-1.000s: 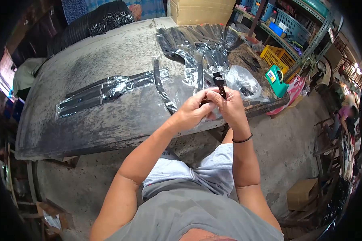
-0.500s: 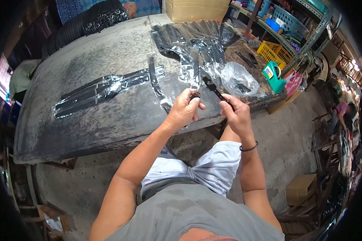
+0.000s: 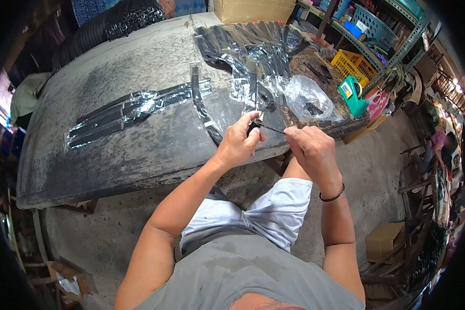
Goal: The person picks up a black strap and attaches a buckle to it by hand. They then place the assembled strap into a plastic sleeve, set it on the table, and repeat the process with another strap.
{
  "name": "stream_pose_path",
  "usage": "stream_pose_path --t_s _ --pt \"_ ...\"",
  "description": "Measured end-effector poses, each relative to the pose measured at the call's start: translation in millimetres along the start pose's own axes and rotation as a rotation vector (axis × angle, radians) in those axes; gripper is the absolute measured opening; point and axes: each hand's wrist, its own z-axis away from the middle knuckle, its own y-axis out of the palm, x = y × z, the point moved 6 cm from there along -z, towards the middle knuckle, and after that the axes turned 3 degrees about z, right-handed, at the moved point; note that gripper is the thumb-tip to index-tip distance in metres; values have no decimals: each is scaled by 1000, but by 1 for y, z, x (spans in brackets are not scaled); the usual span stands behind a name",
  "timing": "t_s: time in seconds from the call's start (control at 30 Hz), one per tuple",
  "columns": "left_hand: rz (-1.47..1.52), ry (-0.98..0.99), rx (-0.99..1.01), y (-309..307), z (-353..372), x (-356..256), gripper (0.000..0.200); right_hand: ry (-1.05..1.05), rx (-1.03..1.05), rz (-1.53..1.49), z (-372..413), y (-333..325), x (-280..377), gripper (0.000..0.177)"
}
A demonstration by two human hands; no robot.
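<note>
Near the table's front edge, my left hand (image 3: 238, 138) pinches one end of a narrow black strap (image 3: 272, 128) between thumb and fingers. A dark part at that end is too small to make out. The strap runs edge-on to my right hand (image 3: 314, 151), whose fingers are closed on its other end. Just beyond my left hand, black strips in clear plastic (image 3: 252, 85) lie on the table. A loose dark coil (image 3: 266, 97) rests to their right.
The worn table (image 3: 155, 163) carries a flat plastic-wrapped bundle (image 3: 139, 111), a pile of black strips (image 3: 227, 44), a clear plastic bag (image 3: 307, 95) and a green tape dispenser (image 3: 354, 98). A yellow basket (image 3: 354, 67) and shelves stand right. Another person (image 3: 436, 144) sits far right.
The strap's free end, which pointed up from my right hand, now lies at my left hand. My right hand has turned over and moved slightly down and right.
</note>
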Motion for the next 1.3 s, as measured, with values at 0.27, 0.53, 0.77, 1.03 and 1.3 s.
stream_pose_path --t_s 0.27,0.53,0.77,1.03,1.3 --pt "-214 145 139 27 16 -7 35 -14 127 -59 -1 38 14 12" --pt "-10 51 141 18 29 13 30 163 198 -436 6 51 18 15" --pt "-176 387 20 0 48 0 31 769 -99 -1291 56 103 -15 38" --pt "-77 372 117 2 61 25 19 1038 -43 -1676 57 147 10 24" --pt "70 112 73 -4 59 39 44 724 -30 -1357 42 115 14 22"
